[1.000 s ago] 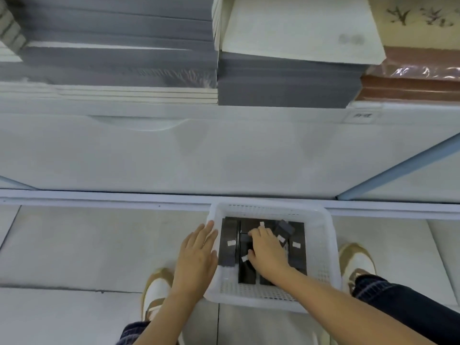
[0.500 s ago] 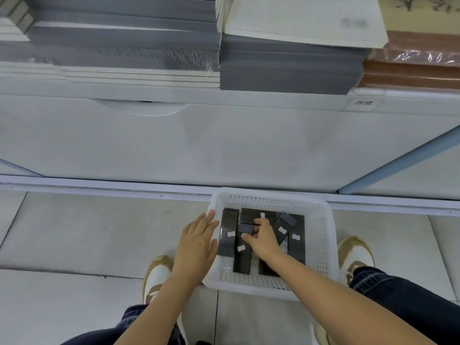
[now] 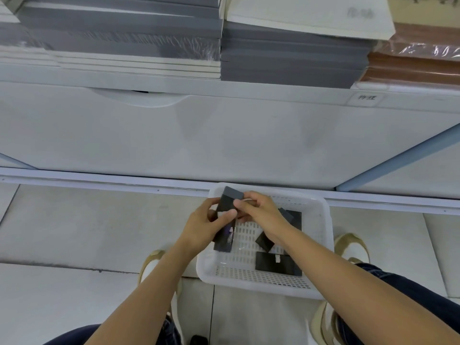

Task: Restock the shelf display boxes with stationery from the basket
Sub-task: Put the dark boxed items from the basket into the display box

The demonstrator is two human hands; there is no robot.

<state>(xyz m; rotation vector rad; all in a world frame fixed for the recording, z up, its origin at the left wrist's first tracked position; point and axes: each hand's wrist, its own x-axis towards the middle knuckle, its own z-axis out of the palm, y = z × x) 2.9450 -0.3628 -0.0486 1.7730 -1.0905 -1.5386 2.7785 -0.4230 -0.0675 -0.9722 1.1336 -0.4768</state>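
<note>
A white perforated basket (image 3: 321, 247) sits on the floor between my feet. Above its left rim both hands hold a bunch of dark flat stationery packs (image 3: 230, 201). My left hand (image 3: 206, 226) grips the bunch from the left, with the lower ends of the packs hanging under the palm. My right hand (image 3: 258, 211) pinches the top of the bunch from the right. A few more dark packs (image 3: 277, 263) lie loose in the right half of the basket, partly hidden by my right forearm.
A white shelf base (image 3: 224, 135) rises just beyond the basket. Grey paper stacks (image 3: 286, 61), white sheets and brown wrapped paper (image 3: 418, 63) lie on the shelf above. My shoes (image 3: 351, 247) flank the basket on the tiled floor.
Both hands came together and lifted several dark packs out of the basket; before, the left hand rested on the rim and the right hand gathered packs inside. Bare basket bottom now shows.
</note>
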